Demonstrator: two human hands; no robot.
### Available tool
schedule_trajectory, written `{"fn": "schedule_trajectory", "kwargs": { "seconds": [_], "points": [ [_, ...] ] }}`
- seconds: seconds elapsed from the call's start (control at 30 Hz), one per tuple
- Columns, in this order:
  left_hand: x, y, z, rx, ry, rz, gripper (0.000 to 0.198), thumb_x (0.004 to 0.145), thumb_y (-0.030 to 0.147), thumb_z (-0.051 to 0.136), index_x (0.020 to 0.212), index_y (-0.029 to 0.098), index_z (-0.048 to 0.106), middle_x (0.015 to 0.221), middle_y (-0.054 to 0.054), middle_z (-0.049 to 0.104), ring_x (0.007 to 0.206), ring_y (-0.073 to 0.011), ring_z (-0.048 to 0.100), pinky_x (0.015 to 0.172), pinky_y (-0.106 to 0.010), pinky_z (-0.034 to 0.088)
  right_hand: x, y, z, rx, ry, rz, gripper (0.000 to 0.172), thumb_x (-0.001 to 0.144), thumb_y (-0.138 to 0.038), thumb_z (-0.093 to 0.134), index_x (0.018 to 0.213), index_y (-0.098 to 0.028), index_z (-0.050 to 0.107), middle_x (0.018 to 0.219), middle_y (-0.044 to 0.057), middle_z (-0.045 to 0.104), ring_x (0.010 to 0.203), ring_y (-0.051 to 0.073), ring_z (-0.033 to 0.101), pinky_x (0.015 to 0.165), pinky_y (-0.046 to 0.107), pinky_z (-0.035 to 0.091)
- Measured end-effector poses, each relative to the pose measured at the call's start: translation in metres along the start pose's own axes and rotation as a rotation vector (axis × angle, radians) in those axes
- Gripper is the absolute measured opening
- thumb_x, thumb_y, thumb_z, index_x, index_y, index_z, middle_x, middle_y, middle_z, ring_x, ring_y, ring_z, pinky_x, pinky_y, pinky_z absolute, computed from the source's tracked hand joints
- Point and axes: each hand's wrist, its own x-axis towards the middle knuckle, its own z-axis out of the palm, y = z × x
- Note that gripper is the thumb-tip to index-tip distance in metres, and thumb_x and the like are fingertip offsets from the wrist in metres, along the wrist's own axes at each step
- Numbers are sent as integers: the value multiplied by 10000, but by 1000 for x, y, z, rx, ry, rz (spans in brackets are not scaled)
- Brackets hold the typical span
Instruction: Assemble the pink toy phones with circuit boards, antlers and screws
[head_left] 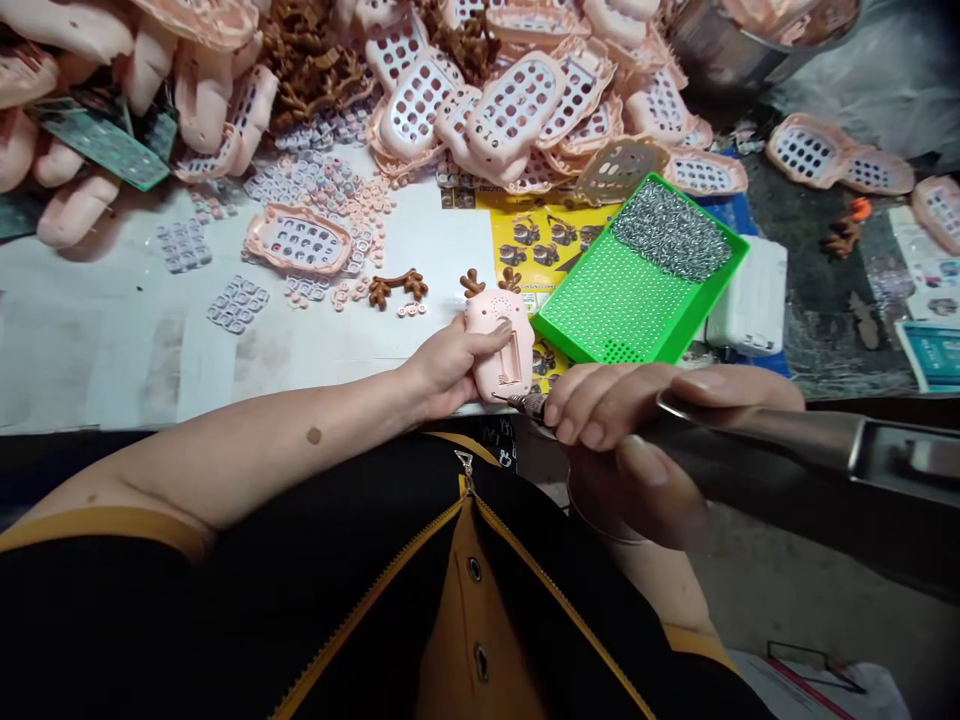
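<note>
My left hand (446, 370) grips a pink toy phone (491, 360) with brown antlers, its back turned up so that the battery slot and screw holes show. The thumb lies across its upper back. In my right hand (622, 410) is an electric screwdriver (780, 450), its fingers wrapped round the front part. The bit points left and meets the lower edge of the phone's back, near a corner hole; whether a screw sits there is too small to tell. Right of the phone, a green tray (600, 300) holds a heap of small screws (671, 230).
Pink phone shells (510, 110) pile up along the back. An open shell (298, 238), white key pieces (238, 304) and a brown antler piece (397, 288) lie on the left. Behind the tray at right stand a white box (750, 300) and a metal pot (735, 60).
</note>
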Motion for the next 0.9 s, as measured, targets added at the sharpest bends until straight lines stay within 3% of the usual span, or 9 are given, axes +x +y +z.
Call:
{"fn": "schedule_trajectory", "kwargs": {
  "seconds": [0.17, 0.27, 0.47, 0.7, 0.9],
  "points": [
    [-1, 1, 1, -9, 0, -15, 279, 836, 57, 605, 1084, 175, 552, 837, -48, 668, 739, -183, 649, 889, -486, 526, 0, 8, 0, 11, -9, -25, 142, 800, -255, 693, 909, -247, 601, 602, -52, 553, 500, 145, 572, 517, 345, 535],
    [0, 1, 0, -2, -1, -12, 276, 835, 67, 608, 1083, 177, 554, 825, -49, 665, 751, -193, 653, 889, -481, 526, 4, 12, 3, 38, -90, -98, 305, 759, -132, 682, 1031, -252, 615, 619, -59, 582, 492, 142, 592, 486, 331, 548],
    [3, 0, -1, -6, 3, -33, 308, 852, 65, 595, 1139, 163, 540, 888, -74, 681, 784, -189, 659, 852, -414, 541, 14, 9, 17, 18, -237, -111, 279, 720, -47, 695, 883, -244, 586, 596, -56, 603, 451, 129, 584, 438, 295, 526],
    [5, -1, -2, 3, -16, -16, 268, 875, 54, 576, 1128, 139, 546, 865, -57, 678, 764, -148, 656, 813, -324, 541, 7, 10, 21, 75, -119, -128, 207, 764, -61, 633, 887, -219, 580, 589, -54, 562, 447, 118, 557, 465, 296, 514],
    [10, -7, -12, 51, -109, 32, 328, 787, 136, 728, 1093, 137, 612, 863, -84, 712, 769, -198, 684, 810, -382, 560, -1, 9, 16, 40, -47, -98, 271, 827, -199, 638, 1083, -255, 569, 637, -61, 528, 532, 123, 562, 533, 296, 524]
  ]
}}
